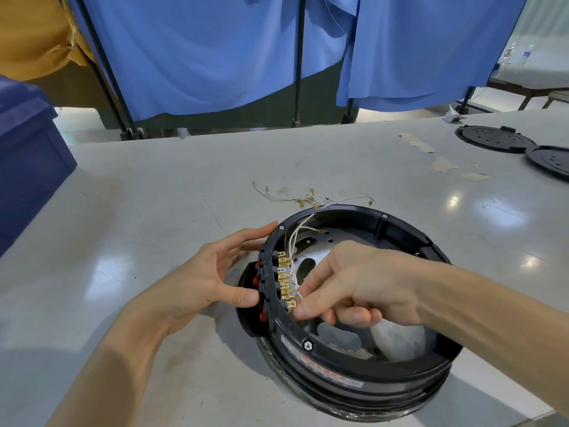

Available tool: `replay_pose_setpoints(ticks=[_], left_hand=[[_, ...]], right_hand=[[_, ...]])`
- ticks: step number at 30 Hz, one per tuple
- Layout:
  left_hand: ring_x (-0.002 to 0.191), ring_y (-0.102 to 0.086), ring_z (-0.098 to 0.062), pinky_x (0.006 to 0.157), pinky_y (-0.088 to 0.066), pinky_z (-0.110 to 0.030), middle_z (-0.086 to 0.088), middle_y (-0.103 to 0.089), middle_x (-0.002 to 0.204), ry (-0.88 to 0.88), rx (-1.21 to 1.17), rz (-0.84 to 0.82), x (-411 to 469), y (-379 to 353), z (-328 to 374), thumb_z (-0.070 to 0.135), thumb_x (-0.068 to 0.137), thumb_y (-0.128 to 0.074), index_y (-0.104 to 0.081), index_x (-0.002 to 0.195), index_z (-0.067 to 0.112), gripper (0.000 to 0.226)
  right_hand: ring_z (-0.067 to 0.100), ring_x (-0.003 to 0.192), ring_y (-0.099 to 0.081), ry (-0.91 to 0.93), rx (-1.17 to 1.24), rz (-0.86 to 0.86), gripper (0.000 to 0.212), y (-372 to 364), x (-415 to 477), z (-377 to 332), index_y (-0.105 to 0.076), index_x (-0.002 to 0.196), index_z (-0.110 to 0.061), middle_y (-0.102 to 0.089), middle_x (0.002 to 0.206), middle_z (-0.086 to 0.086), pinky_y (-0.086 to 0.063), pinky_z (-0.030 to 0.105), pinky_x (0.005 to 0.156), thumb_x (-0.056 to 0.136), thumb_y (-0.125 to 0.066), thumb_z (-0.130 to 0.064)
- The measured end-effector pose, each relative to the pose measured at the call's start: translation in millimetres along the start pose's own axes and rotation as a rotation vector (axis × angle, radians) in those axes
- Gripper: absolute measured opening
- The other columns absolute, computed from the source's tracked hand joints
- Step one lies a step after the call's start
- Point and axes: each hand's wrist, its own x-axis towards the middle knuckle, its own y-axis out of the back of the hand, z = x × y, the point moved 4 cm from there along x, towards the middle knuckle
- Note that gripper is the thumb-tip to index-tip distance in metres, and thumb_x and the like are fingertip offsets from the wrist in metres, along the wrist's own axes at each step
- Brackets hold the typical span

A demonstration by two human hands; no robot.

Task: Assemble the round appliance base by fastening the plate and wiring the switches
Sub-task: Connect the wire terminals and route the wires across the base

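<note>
The round black appliance base [348,377] lies on the table, open side up, with a metal plate [317,251] inside. A row of brass switch terminals [284,282] lines its left inner wall, and red switches [258,282] show on the outside. White wires [300,229] run from the terminals over the far rim. My left hand [212,272] holds the base's left wall, thumb on the switch housing. My right hand [351,285] reaches inside and pinches a wire connector at the lowest terminal.
Loose white wires with ring lugs [295,195] lie on the table beyond the base. Two black round covers [495,138] sit at the far right. A dark blue bin [27,161] stands at the left. Blue curtains [215,50] hang behind the table.
</note>
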Motion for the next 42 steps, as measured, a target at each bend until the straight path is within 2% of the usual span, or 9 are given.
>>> replay_pose_setpoints(ticks=[3,5,9,14,21,25,28,37,42], left_hand=[[0.134,-0.044,-0.014,0.116,-0.026,-0.045,0.001,-0.056,0.138,0.002,0.005,-0.001,-0.9,0.4,-0.5,0.034,0.048,-0.093,-0.051,0.138,0.029,0.099],[0.135,-0.044,-0.014,0.117,-0.025,-0.045,0.001,-0.055,0.139,0.006,0.018,0.004,-0.7,0.9,-0.5,0.023,0.053,-0.086,-0.050,0.139,0.029,0.093],[0.134,-0.044,-0.012,0.116,-0.026,-0.043,0.003,-0.055,0.139,0.013,0.022,-0.009,-1.3,1.1,0.0,0.032,0.051,-0.092,-0.049,0.140,0.030,0.099],[0.134,-0.044,-0.011,0.116,-0.027,-0.041,0.003,-0.054,0.140,0.013,0.004,-0.012,-1.8,0.2,0.6,0.044,0.049,-0.092,-0.049,0.140,0.030,0.102],[0.133,-0.045,-0.009,0.115,-0.029,-0.038,0.004,-0.056,0.138,0.016,0.028,-0.002,-1.1,0.3,-0.2,0.013,0.061,-0.081,-0.049,0.139,0.030,0.087],[0.134,-0.044,-0.008,0.113,-0.031,-0.035,0.005,-0.056,0.138,0.012,0.026,-0.007,-0.6,1.1,-2.1,0.011,0.062,-0.082,-0.050,0.138,0.033,0.085],[0.133,-0.045,-0.007,0.110,-0.038,-0.027,0.006,-0.056,0.138,0.012,0.025,-0.018,0.2,1.2,-3.8,0.006,0.064,-0.080,-0.050,0.139,0.034,0.085],[0.135,-0.043,-0.008,0.114,-0.029,-0.039,0.005,-0.055,0.139,-0.002,0.029,-0.023,0.8,0.8,-3.3,0.022,0.057,-0.086,-0.050,0.138,0.036,0.089],[0.133,-0.044,-0.006,0.113,-0.030,-0.036,0.009,-0.054,0.138,0.008,0.073,-0.015,1.0,-4.1,-0.4,0.046,0.037,-0.095,-0.048,0.136,0.042,0.110]], right_hand=[[0.006,0.026,-0.036,0.062,-0.109,0.024,0.014,-1.7,1.7,-3.1,-0.066,0.083,0.002,-0.058,0.051,0.009,-0.023,0.013,0.030,0.075,-0.077,0.000],[0.006,0.027,-0.037,0.102,-0.151,0.083,0.014,-0.5,0.7,-1.1,-0.067,0.083,0.004,-0.060,0.052,0.009,-0.024,0.014,0.031,0.074,-0.077,0.001],[0.007,0.026,-0.034,0.177,-0.154,0.153,0.010,-0.2,-1.2,4.4,-0.069,0.084,0.005,-0.060,0.052,0.011,-0.022,0.012,0.031,0.077,-0.075,0.001],[0.006,0.025,-0.030,0.126,-0.106,0.060,0.008,2.5,2.1,3.7,-0.068,0.086,0.005,-0.056,0.051,0.010,-0.017,0.012,0.032,0.079,-0.072,0.003],[0.005,0.025,-0.029,0.080,-0.058,-0.051,0.005,6.9,4.4,5.8,-0.066,0.084,0.001,-0.054,0.051,0.010,-0.018,0.012,0.032,0.082,-0.068,0.005],[0.005,0.026,-0.029,0.034,-0.050,-0.129,0.005,12.2,7.5,4.6,-0.066,0.085,0.002,-0.053,0.049,0.008,-0.018,0.013,0.033,0.083,-0.065,0.006],[0.005,0.027,-0.029,0.018,-0.041,-0.157,0.005,14.0,9.0,5.5,-0.067,0.086,0.002,-0.052,0.049,0.008,-0.019,0.011,0.033,0.083,-0.065,0.006],[0.007,0.026,-0.035,0.051,0.015,-0.100,0.009,14.7,4.5,10.5,-0.065,0.078,-0.001,-0.053,0.049,0.010,-0.023,0.012,0.031,0.083,-0.066,0.006],[0.009,0.029,-0.044,0.084,0.022,-0.041,0.006,13.7,-1.2,11.5,-0.066,0.083,-0.001,-0.057,0.053,0.011,-0.032,0.015,0.032,0.081,-0.072,0.001]])
